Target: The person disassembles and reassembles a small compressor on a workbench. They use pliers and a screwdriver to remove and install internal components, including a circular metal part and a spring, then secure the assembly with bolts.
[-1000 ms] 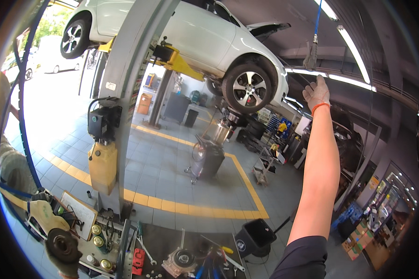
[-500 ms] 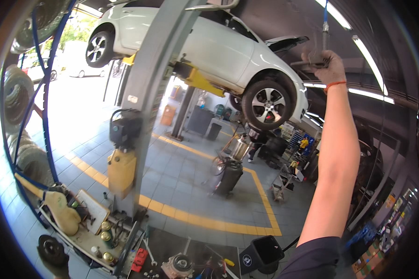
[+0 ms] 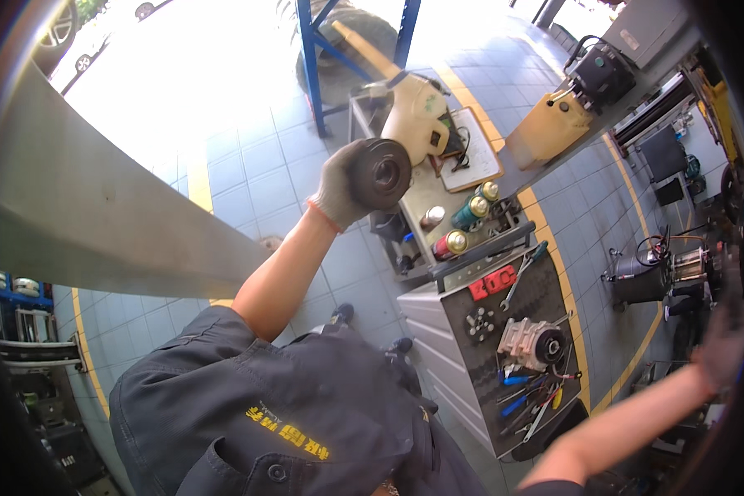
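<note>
My left hand [image 3: 336,188], in a pale work glove, grips a dark round pulley [image 3: 370,162] with a hole in its centre. It is held up in front of my chest, beside the cart. Out to the far right, my right hand [image 3: 723,343] is smeared by motion, so its fingers and anything in them cannot be made out. Between my hands, a metal compressor [image 3: 521,341] with a black round front lies on the dark mat of a tool cabinet [image 3: 446,355]. Screwdrivers [image 3: 517,405], a wrench [image 3: 518,277] and a red holder [image 3: 493,283] lie around it.
Behind the cabinet, a cart [image 3: 422,240] carries several spray cans [image 3: 469,213], a clipboard [image 3: 475,157] and a cream plastic jug [image 3: 413,120]. A grey lift post [image 3: 107,198] slants across the left. A yellowish container [image 3: 550,128] hangs at upper right.
The view has swung down and left. My left hand has come up with the pulley. My right arm has dropped from the overhead hose to the far right.
</note>
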`<state>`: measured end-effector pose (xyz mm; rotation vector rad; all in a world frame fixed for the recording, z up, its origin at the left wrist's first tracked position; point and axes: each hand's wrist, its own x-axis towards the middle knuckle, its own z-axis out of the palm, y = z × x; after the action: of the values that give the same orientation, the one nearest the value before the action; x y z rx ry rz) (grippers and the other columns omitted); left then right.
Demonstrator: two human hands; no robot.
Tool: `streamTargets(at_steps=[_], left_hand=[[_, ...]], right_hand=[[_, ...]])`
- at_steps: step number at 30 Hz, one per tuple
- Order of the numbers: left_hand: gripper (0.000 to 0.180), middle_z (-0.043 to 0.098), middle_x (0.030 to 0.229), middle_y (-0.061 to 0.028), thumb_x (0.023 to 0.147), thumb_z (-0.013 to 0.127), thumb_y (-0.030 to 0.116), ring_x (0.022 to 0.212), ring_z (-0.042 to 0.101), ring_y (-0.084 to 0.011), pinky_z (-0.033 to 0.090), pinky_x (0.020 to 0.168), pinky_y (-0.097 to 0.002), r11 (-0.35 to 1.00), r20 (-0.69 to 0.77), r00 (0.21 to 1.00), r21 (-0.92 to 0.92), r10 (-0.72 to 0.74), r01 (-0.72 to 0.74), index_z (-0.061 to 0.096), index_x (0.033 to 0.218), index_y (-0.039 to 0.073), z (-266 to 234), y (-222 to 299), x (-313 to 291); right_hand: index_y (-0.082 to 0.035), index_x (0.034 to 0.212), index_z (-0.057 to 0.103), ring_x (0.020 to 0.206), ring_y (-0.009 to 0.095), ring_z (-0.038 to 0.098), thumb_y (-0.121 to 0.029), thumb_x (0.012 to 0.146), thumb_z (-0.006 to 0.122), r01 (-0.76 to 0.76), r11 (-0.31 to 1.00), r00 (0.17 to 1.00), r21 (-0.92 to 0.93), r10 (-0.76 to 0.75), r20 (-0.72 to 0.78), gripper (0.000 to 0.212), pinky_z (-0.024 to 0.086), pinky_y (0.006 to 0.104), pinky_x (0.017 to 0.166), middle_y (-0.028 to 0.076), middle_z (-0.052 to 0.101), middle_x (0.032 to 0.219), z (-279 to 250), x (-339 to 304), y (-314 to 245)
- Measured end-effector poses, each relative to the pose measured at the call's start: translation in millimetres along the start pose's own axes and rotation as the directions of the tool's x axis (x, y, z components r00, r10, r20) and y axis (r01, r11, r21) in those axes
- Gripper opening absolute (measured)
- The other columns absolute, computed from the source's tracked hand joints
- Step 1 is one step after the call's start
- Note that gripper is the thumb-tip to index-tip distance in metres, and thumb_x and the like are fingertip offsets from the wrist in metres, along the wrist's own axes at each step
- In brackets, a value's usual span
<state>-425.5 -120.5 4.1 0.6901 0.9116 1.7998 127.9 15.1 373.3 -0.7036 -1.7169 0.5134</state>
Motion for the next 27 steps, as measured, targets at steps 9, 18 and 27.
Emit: streamTargets(at_steps=[9, 18, 27], left_hand=[[0.035, 0.079, 0.125, -0.0125, 0.118, 0.063, 0.039, 0.113, 0.078, -0.0295, 0.067, 0.1, -0.0636, 0.981, 0.025, 0.985, 0.098, -0.171, 0.168, 0.074, 0.133, 0.009, 15, -28, -15], [0.043, 0.08, 0.134, -0.0152, 0.119, 0.065, 0.034, 0.12, 0.079, -0.0263, 0.069, 0.101, -0.0479, 0.931, -0.018, 0.977, -0.309, -0.211, 0.195, 0.072, 0.146, 0.002, 63, 13, -27], [0.049, 0.075, 0.139, -0.0181, 0.119, 0.061, 0.035, 0.124, 0.075, -0.0318, 0.065, 0.104, -0.0582, 0.84, 0.176, 0.939, -0.42, -0.296, 0.344, 0.066, 0.154, 0.0, 59, 17, -33]], right_hand=[[-0.005, 0.135, 0.069, 0.116, 0.029, 0.074, -0.016, 0.115, 0.074, -0.541, 0.388, 0.84, 0.746, 0.289, 0.459, 0.023, 0.056, 0.0616, 0.12, 0.01, 0.073, 0.119, 287, -221, 73], [-0.004, 0.125, 0.07, 0.11, 0.031, 0.075, -0.029, 0.115, 0.079, -0.457, 0.433, 0.889, 0.777, 0.264, 0.375, 0.028, 0.063, 0.0566, 0.104, 0.012, 0.074, 0.113, 318, -217, 55], [-0.001, 0.121, 0.071, 0.106, 0.032, 0.079, -0.029, 0.114, 0.08, -0.372, 0.479, 0.926, 0.795, 0.247, 0.285, 0.03, 0.071, 0.0483, 0.084, 0.015, 0.074, 0.112, 346, -211, 48]])
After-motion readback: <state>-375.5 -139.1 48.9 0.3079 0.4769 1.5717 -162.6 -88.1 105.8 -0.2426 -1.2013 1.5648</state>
